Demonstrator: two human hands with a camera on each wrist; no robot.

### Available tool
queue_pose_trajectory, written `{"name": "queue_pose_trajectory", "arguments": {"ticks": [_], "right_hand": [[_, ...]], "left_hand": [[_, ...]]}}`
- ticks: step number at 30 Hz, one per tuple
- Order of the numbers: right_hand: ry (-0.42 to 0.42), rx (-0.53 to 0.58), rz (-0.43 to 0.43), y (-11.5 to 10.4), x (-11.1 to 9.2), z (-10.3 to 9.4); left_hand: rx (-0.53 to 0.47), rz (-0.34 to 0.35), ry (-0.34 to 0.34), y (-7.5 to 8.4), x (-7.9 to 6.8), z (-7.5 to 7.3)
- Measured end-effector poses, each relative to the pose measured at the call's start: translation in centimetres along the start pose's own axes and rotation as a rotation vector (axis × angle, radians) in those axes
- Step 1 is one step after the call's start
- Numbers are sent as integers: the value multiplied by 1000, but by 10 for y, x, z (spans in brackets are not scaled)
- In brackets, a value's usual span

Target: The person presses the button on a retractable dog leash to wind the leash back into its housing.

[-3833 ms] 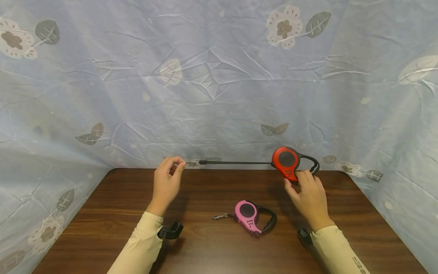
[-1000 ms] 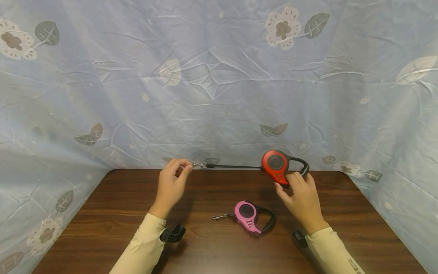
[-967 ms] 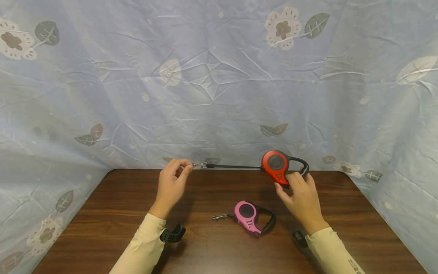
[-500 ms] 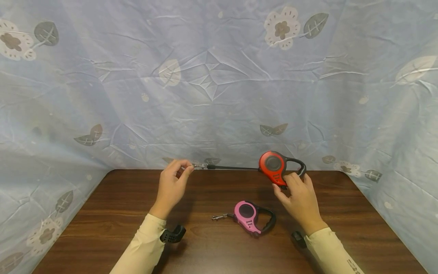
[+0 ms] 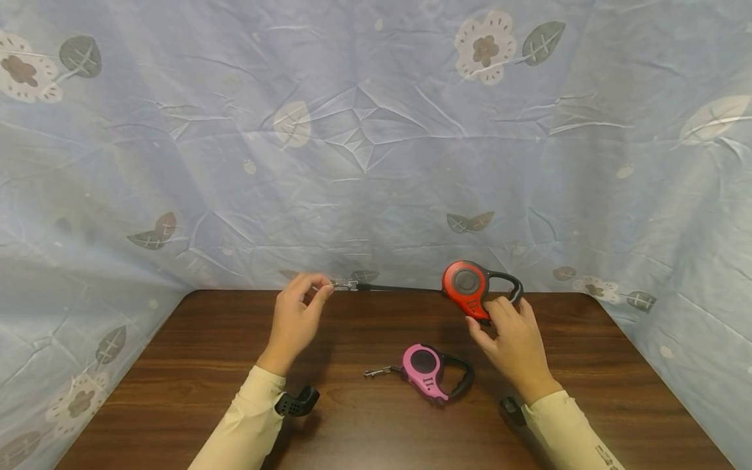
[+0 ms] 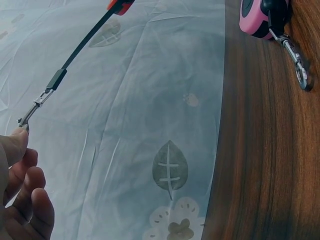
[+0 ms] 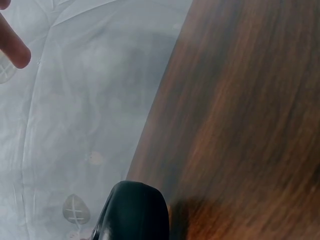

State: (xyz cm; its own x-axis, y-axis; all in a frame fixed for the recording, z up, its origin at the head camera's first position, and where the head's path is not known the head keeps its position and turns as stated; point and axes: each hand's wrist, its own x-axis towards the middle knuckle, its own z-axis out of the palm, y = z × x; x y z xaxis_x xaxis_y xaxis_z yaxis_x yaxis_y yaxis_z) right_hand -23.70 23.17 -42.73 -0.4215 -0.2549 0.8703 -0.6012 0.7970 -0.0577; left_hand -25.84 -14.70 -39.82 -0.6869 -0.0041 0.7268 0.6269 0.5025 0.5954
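A red retractable dog leash (image 5: 474,303) hangs above the far part of the table, its black loop handle pointing right. My right hand (image 5: 517,343) grips it by the lower end of its body and handle. In the right wrist view, the black handle (image 7: 134,212) shows at the bottom edge. Between thumb and finger, my left hand (image 5: 296,320) pinches the metal snap hook (image 5: 348,285). The black strap (image 5: 399,288) runs nearly level from the hook to the red case. In the left wrist view, the hook (image 6: 37,105) emerges above the thumb.
A pink retractable leash (image 5: 414,375) lies on the dark wooden table (image 5: 352,424) between the forearms, its snap hook (image 5: 378,371) pointing left. Behind the table hangs a pale blue floral cloth (image 5: 364,196), which also covers both sides.
The right hand has moved left and slightly down with the red leash. My left hand has shifted a little right, still pinching the hook. The strap between them has become shorter.
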Motion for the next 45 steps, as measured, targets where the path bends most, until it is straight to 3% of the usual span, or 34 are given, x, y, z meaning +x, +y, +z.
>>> {"name": "queue_pose_trajectory", "arguments": {"ticks": [10,18,30,45], "right_hand": [[-7,0,-7,-2,-1,1],[-13,-10,-15,-2,-1,2],[-31,-19,-24,-4,0,1],[-67,-19,-28,-7,-1,1]], "left_hand": [[3,0,-18,0,-1,1],[3,-18,-73,3,-2,2],[30,37,-79,-1,-2,5],[48,52,-108,3,-4,7]]}}
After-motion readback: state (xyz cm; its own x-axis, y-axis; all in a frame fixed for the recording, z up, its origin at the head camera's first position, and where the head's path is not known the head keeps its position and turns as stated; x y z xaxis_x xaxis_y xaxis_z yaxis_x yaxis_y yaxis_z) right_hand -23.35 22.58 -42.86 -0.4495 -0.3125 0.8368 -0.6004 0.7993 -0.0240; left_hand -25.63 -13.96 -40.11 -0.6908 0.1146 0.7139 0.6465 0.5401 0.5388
